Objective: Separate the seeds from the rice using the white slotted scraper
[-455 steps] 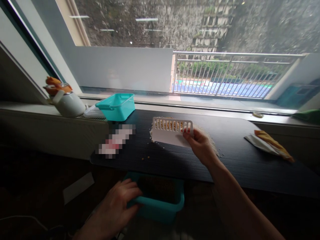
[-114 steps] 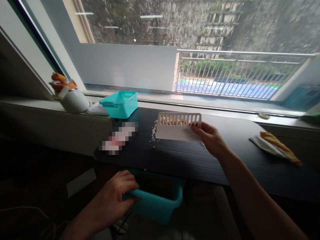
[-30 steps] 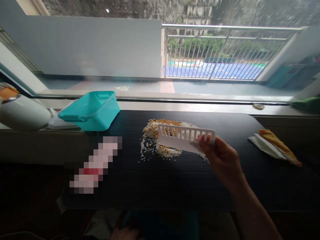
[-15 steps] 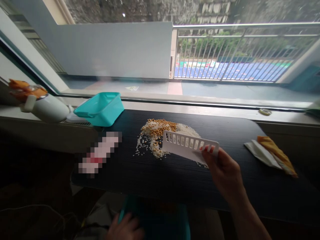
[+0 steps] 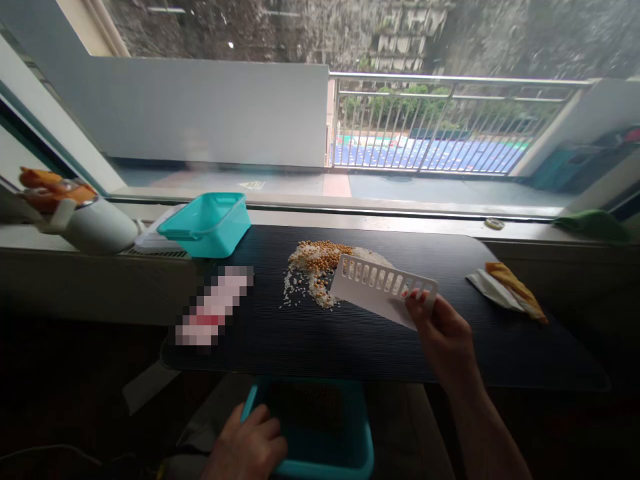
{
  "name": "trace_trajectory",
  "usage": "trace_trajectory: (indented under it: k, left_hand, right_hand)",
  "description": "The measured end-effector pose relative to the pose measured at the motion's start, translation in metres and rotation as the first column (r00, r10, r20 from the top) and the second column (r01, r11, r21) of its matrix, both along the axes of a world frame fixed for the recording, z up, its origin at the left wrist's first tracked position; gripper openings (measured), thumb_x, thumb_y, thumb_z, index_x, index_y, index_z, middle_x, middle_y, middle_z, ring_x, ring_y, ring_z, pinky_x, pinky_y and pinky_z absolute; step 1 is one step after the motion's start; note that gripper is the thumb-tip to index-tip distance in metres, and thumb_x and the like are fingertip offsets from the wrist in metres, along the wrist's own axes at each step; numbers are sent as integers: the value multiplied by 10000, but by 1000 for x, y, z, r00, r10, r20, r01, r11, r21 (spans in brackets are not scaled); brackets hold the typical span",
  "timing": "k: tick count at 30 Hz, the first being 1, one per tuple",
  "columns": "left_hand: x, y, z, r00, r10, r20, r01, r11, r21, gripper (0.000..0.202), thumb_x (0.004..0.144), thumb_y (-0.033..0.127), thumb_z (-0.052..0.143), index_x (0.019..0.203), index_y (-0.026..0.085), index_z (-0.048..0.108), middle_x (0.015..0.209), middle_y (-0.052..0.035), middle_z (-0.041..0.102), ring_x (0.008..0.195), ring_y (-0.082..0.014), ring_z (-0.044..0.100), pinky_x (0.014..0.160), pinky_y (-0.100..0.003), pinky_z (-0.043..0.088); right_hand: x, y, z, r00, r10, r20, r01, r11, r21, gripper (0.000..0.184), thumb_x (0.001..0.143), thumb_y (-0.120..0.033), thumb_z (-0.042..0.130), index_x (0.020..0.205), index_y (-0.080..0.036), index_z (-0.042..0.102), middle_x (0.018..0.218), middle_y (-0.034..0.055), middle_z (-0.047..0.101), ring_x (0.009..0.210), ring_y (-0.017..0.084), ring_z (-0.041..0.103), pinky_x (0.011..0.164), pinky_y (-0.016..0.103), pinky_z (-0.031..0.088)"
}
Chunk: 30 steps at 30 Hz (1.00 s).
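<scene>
Right hand fingers stay clamped on the white slotted plastic scraper at the rice-and-bean pile. The left hand, back in view, grips the teal plastic tub below the dark surface.

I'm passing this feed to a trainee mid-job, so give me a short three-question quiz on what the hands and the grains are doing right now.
1. What does the right hand hold? A) a spoon B) a white slotted scraper C) a cloth
2. True or false: the left hand rests on the teal tub up on the black table.
3. What lies on the table at the scraper's left end?

Key
1. B.
2. False: it grips the teal bin below the table's near edge.
3. A pile of mixed white and yellow grains.
</scene>
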<state>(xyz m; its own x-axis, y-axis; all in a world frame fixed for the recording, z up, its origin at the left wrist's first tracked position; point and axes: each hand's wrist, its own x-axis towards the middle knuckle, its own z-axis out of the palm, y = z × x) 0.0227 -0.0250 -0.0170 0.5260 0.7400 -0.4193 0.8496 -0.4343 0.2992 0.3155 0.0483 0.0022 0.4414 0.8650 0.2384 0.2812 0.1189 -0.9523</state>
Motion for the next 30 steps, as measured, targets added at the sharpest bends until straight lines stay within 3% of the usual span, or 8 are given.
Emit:
trace_trajectory:
  k: [3, 8, 14, 20, 24, 30]
  left_hand:
    - [2, 2, 3, 1000, 3, -17, -4, 998, -60, 160, 644, 46, 649, 695, 197, 635, 867, 7, 697, 907, -234, 578, 836, -407, 374]
    - [5, -9, -4, 996, 57, 67, -59, 998, 31, 175, 633, 39, 608, 702, 197, 636, 865, 14, 694, 919, -217, 572, 845, -384, 362]
    - [5, -18, 1, 994, 106, -4, -106, 993, 50, 169, 666, 68, 575, 755, 189, 651, 873, -20, 685, 924, -238, 566, 839, -409, 363]
    - [0, -16, -3, 996, 86, 2, -86, 992, 95, 188, 633, 47, 554, 718, 196, 630, 845, -15, 668, 884, -229, 550, 812, -395, 364]
    - [1, -14, -8, 996, 76, 51, -83, 986, 147, 168, 635, 50, 554, 700, 194, 613, 813, -10, 656, 860, -224, 547, 801, -394, 354]
    - [7, -13, -2, 997, 72, 41, -76, 991, 106, 126, 688, 81, 549, 729, 174, 624, 851, -33, 666, 899, -242, 557, 815, -414, 346]
  right_hand:
    - [-5, -1, 1, 998, 11, 58, -12, 1000, 20, 262, 801, -439, 657, 855, -185, 696, 721, 1, 655, 702, 167, 570, 654, 310, 482]
    - [-8, 0, 0, 990, 99, 103, -100, 995, -3, 273, 812, -442, 638, 856, -179, 698, 702, -8, 633, 670, 156, 557, 651, 312, 469]
    - [-1, 10, 0, 995, 28, 101, -32, 999, 34, 304, 790, -463, 648, 847, -169, 698, 686, -3, 631, 660, 157, 547, 617, 297, 449]
    - [-1, 15, -6, 998, 62, -3, -62, 998, -25, 347, 765, -489, 667, 857, -158, 710, 688, 0, 644, 656, 153, 555, 610, 278, 434]
    - [2, 12, -6, 993, 63, -101, -62, 998, 6, 346, 742, -489, 697, 876, -170, 716, 734, 4, 669, 694, 158, 578, 629, 269, 445]
    - [3, 14, -6, 998, 46, -48, -47, 999, -17, 350, 749, -483, 684, 884, -162, 716, 703, 8, 656, 667, 158, 566, 598, 271, 448]
